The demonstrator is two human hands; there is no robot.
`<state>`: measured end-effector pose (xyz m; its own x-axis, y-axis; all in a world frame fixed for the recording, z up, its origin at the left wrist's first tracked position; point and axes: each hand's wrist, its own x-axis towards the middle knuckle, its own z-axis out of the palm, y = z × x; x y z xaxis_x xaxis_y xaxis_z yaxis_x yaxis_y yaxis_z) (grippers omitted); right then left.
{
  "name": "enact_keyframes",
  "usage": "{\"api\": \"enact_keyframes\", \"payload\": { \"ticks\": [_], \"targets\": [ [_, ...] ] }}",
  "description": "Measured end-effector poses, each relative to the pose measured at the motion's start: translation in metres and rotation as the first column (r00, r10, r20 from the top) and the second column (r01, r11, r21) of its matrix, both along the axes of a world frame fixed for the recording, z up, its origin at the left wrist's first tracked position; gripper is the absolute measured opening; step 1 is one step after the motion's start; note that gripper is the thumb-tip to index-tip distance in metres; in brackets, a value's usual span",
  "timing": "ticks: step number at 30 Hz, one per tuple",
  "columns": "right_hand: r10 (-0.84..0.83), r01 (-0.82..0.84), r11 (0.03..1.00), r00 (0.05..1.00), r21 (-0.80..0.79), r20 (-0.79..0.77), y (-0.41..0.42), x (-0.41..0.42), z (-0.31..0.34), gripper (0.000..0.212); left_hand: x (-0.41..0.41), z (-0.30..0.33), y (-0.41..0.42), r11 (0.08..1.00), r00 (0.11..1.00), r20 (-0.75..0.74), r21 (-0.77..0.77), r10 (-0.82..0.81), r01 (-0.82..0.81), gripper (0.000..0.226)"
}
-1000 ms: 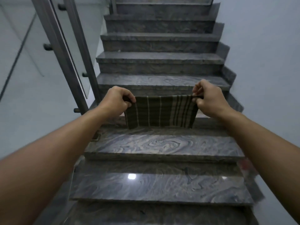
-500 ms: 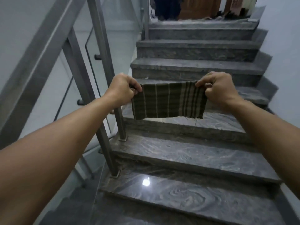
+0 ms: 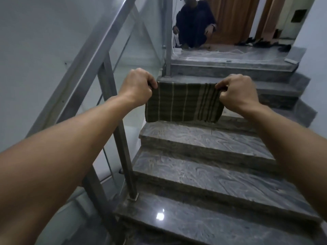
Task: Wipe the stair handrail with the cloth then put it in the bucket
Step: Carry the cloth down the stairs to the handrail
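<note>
A dark green cloth [image 3: 184,102] with pale stripes hangs stretched flat between my two hands, in front of the upper steps. My left hand [image 3: 137,87] pinches its top left corner and my right hand [image 3: 236,91] pinches its top right corner. The steel handrail [image 3: 85,50] slopes up on the left, from lower left toward the top middle; my left hand is just right of it and does not touch it. No bucket is in view.
Grey marble stairs [image 3: 203,175] rise ahead to a landing [image 3: 230,55]. Steel posts [image 3: 123,149] and glass panels stand under the rail. A person in dark clothes [image 3: 193,25] crouches on the landing by a wooden door. A white wall closes the right side.
My view has lifted up the stairs and swung so the handrail is larger on the left; the landing and the crouching person came into sight. Both hands kept the cloth stretched.
</note>
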<state>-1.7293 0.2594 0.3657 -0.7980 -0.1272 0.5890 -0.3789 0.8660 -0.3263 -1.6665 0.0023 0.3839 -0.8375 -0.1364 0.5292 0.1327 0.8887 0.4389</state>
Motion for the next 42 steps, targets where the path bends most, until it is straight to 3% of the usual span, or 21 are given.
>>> {"api": "enact_keyframes", "payload": {
  "ticks": [15,21,27,31,35,42],
  "targets": [
    [0.091,-0.092,0.996,0.995,-0.004,-0.04,-0.095,-0.169,0.178,0.023,-0.127,0.177,-0.058,0.949,0.946,-0.17,-0.105,0.276,-0.296,0.016],
    [0.139,-0.139,0.99,0.981,0.004,-0.134,-0.143,-0.233,0.23,0.035,-0.184,0.225,-0.095,0.897,0.885,-0.307,-0.164,0.349,-0.411,0.047],
    [0.119,-0.115,0.993,0.977,0.032,-0.179,-0.192,-0.28,0.289,0.032,-0.24,0.276,-0.133,0.845,0.827,-0.378,-0.177,0.416,-0.505,0.053],
    [0.131,-0.131,0.991,0.988,0.007,-0.084,-0.208,-0.306,0.323,0.034,-0.268,0.298,-0.138,0.84,0.845,-0.318,-0.202,0.43,-0.503,0.051],
    [0.18,-0.182,0.983,0.983,-0.033,-0.033,-0.216,-0.334,0.351,0.035,-0.297,0.32,-0.136,0.865,0.88,-0.155,-0.171,0.45,-0.472,0.054],
    [0.256,-0.26,0.964,0.964,-0.057,-0.068,-0.217,-0.399,0.381,0.045,-0.35,0.344,-0.126,0.888,0.894,-0.019,-0.11,0.448,-0.447,0.05]
  ]
}}
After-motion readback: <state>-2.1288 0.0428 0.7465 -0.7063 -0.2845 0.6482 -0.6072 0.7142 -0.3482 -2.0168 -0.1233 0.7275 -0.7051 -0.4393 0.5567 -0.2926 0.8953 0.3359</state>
